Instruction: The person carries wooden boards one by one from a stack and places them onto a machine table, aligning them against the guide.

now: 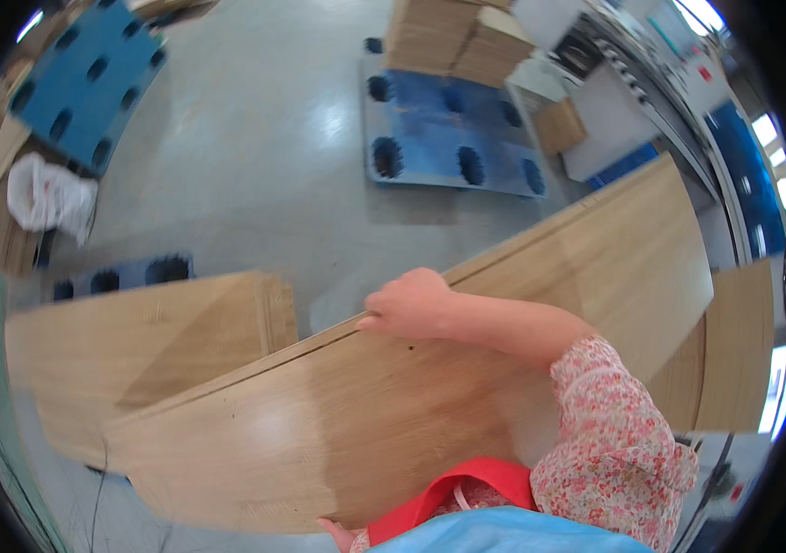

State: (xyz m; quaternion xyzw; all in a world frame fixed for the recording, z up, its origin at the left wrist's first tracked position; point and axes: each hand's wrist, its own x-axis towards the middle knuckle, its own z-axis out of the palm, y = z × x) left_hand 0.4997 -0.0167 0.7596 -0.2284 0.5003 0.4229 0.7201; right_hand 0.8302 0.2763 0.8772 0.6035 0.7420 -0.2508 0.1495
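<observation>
A long, light-brown wooden panel [393, 405] lies tilted across my front, running from lower left to upper right. A narrow groove follows its far edge. My right hand [411, 304] is closed over that far edge, near the panel's middle, with the fingers curled down its far side. A small dark hole shows in the face just below this hand. At the panel's near edge, low in the view, my left hand [340, 534] grips the board; only a little of it shows beside the red apron [494, 472], and the rest is hidden.
A stack of similar boards [163, 332] stands at the left on a blue pallet [126, 276]. More boards [739, 350] lie at the right. Farther off, a blue pallet [430, 124] bears a stack [448, 41]. Another blue pallet [89, 83] and a white sack [47, 194] are far left.
</observation>
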